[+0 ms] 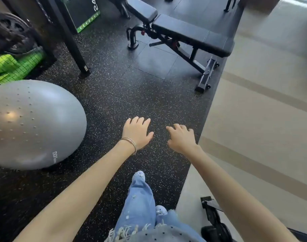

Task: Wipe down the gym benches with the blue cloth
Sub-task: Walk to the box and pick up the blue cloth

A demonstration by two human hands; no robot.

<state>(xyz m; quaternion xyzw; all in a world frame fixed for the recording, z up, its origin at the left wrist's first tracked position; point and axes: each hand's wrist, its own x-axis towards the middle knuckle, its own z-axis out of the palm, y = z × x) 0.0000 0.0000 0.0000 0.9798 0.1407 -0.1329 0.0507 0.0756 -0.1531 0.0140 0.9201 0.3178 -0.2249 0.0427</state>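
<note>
Left hand: the left hand [137, 132] is reaching out palm-down over the floor, fingers loose and slightly spread, gripping nothing.
Right hand: the right hand [181, 138] is hanging just beside it at 3 o'clock, fingers relaxed and a little bent, carrying nothing either.
Bench position: the gym bench [189, 34] is standing up at 1 o'clock from the hands, well apart from both, and neither one is touching it.
Bench layout: it is lying flat on its black frame, with the short pad [142, 10] pointing to 11 o'clock and the long pad [192, 35] running down toward 4 o'clock.
Floor: the bench is sitting on the black speckled rubber floor [114, 95], right along its edge with the pale floor [262, 102].
Count, task things: two hands, one bench fully in view, two pads on it.
Count, others: one grey exercise ball [34, 124] is resting at 9 o'clock from the left hand, and one set of thin bangles [130, 143] is circling the left wrist.
Top edge: more black frame legs [230, 3] are poking in at 12 o'clock, too cropped to tell what they belong to.
</note>
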